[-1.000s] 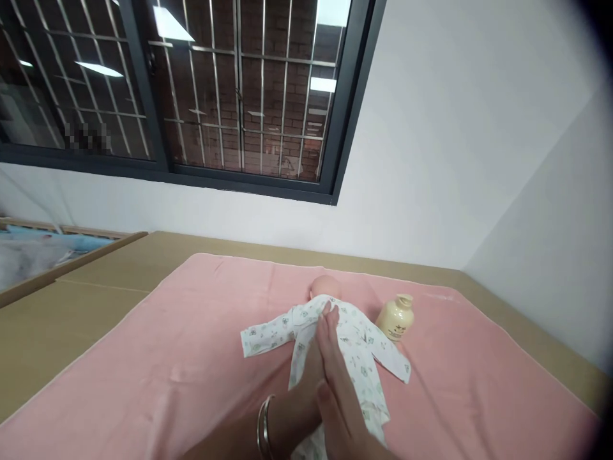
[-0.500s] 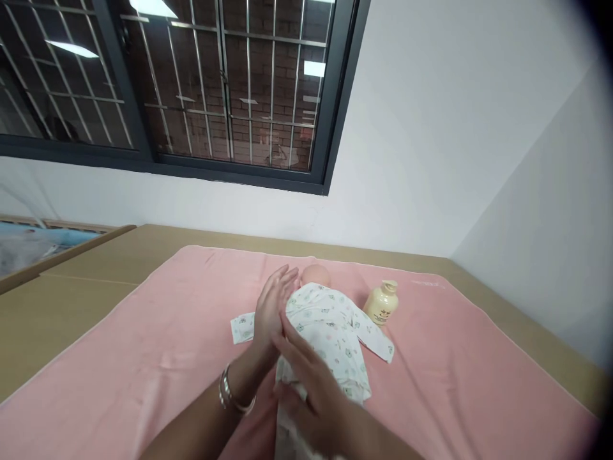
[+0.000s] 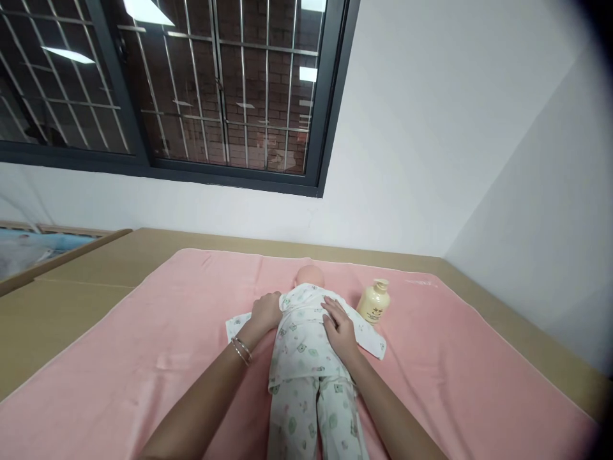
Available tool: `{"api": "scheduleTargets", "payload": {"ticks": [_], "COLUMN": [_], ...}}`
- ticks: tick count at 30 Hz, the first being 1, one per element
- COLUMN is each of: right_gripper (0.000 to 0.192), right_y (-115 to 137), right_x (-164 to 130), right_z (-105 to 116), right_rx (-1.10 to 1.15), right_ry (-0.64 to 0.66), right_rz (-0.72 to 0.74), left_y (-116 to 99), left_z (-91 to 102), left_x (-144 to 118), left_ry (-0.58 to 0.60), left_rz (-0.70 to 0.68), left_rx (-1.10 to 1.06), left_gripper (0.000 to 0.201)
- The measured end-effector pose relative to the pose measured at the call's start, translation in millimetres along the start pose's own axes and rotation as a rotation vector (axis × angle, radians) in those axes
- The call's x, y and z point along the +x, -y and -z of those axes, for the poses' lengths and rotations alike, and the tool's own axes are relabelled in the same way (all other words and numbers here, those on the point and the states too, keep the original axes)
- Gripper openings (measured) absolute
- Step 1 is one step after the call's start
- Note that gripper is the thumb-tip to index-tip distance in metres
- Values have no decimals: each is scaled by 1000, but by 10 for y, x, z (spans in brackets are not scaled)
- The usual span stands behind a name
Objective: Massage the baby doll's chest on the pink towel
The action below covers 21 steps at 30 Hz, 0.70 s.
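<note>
A baby doll lies stretched out in a white, leaf-patterned long-sleeved top and matching trousers, its bald head farthest from me. Against the doll's left-hand side, by the sleeve, rests my left hand, with two thin silver bangles at the wrist. Its back faces up and its fingers are bent out of sight, so I cannot tell whether they grip the shirt. My right hand lies open on the other side of the chest, fingers spread on the fabric.
A pale yellow pump bottle stands beside the doll's right-hand sleeve. Under everything spreads a pink sheet on a tan surface. A white wall and a barred window rise behind; a blue item shows at far left.
My hands, earlier raised palm to palm above the doll, have separated and come down onto the two sides of its torso. The view has shifted slightly.
</note>
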State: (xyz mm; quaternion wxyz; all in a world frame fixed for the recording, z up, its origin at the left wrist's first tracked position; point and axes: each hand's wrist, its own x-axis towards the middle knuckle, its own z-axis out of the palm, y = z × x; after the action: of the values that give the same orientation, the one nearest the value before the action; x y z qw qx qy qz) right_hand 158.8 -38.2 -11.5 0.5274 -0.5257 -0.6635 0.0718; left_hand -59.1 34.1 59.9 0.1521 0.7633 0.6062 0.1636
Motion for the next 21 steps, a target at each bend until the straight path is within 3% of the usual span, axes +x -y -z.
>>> {"api": "scheduleTargets", "payload": {"ticks": [5, 8, 14, 18, 21], "right_gripper": [35, 37, 45, 44, 46], "right_y": [179, 344, 567, 415, 355], "right_x": [41, 86, 334, 475, 356], "right_z": [-158, -219, -328, -289, -243], "right_rx": [5, -114, -266, -267, -400], "right_ry": [59, 105, 311, 364, 273], "right_rz": [33, 30, 152, 36, -78], "left_y": [129, 125, -146, -194, -155], "left_z": [150, 127, -294, -514, -581], "left_x": [81, 79, -26, -55, -59], "left_ry": [-142, -188, -251, -364, -431], "left_rz": [22, -24, -203, -220, -220], "left_rx": [26, -19, -178, -317, -422], "left_gripper": [36, 41, 39, 39, 36]}}
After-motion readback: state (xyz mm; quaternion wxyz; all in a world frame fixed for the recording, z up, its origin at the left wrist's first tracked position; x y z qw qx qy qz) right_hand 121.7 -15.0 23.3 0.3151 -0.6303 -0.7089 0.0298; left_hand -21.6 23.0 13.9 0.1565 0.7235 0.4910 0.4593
